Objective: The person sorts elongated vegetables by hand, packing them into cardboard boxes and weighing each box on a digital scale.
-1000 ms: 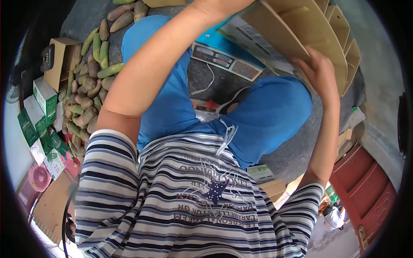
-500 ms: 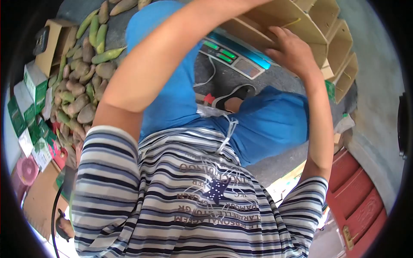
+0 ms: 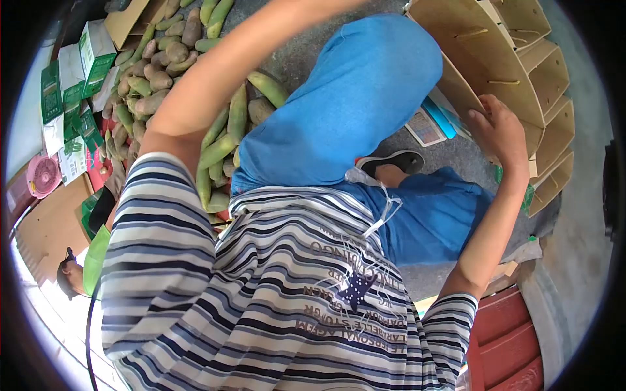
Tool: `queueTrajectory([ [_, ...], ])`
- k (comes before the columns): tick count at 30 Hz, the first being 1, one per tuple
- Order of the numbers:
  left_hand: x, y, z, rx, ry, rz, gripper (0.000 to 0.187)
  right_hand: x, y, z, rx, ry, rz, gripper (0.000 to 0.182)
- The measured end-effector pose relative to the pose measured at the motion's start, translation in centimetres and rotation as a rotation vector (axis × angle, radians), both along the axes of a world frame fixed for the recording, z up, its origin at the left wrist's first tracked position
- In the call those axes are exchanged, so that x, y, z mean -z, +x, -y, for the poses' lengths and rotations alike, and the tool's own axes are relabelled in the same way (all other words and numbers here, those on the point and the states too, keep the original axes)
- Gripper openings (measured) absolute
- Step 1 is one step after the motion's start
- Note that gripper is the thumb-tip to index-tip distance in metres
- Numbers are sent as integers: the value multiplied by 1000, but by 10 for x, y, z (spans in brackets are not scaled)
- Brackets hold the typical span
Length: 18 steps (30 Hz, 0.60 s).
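Observation:
My right hand [image 3: 505, 137] is at the near lower edge of an open cardboard box [image 3: 489, 55], fingers curled over its wall and thumb against the outside. The box is tilted, with a cord loop on its inner face. Under its edge shows part of a digital scale [image 3: 427, 127] with a blue edge; my left knee hides the rest. My left arm [image 3: 222, 72] stretches up across the view toward the box's far side, and the hand is past the top edge, out of sight.
Long green vegetables [image 3: 238, 111] and brownish roots [image 3: 160, 78] lie heaped on the floor at left. Green-and-white cartons [image 3: 98, 55] and a pink fan-like round thing [image 3: 44, 176] stand beyond. More open cardboard boxes [image 3: 544, 72] line the right. Another person [image 3: 98, 260] is at far left.
The view has swung, so the box and my right hand appear farther right and lower. My left knee now covers the scale's green displays. More of the vegetable heap shows.

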State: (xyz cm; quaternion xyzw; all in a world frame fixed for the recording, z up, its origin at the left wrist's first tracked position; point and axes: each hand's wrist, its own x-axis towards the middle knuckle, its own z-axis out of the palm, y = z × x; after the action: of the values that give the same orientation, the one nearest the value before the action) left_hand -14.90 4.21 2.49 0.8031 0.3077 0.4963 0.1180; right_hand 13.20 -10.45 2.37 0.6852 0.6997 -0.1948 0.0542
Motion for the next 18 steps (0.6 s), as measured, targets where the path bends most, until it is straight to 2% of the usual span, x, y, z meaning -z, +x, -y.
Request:
queueTrajectory([
  [1,16,-27,-3,-50,26,-96,21,-1,0,1,15,1,-10,30],
  [2,37,-56,1,-179,-201,-308,24,-3,0,2,17,0,-11,31],
  [3,76,-91,-5,-205,-208,-531,31,-4,0,4,21,-2,-10,32],
  [6,181,-171,33,-160,-719,-1090,47,-5,-3,7,-3,-9,16,34],
  [8,206,-188,67,-141,-962,-1436,48,-5,-5,4,-21,-14,32,33],
  [11,242,-203,101,-120,-626,-1634,56,3,-4,0,-58,-17,57,31],
  [14,278,-214,106,-131,-591,-1653,62,17,4,-1,-101,-14,104,30],
  [17,294,-212,100,-103,-782,-1718,83,21,6,-2,-80,-35,101,30],
  [18,297,-211,99,-105,-814,-1730,81,22,6,-1,-81,-26,84,29],
])
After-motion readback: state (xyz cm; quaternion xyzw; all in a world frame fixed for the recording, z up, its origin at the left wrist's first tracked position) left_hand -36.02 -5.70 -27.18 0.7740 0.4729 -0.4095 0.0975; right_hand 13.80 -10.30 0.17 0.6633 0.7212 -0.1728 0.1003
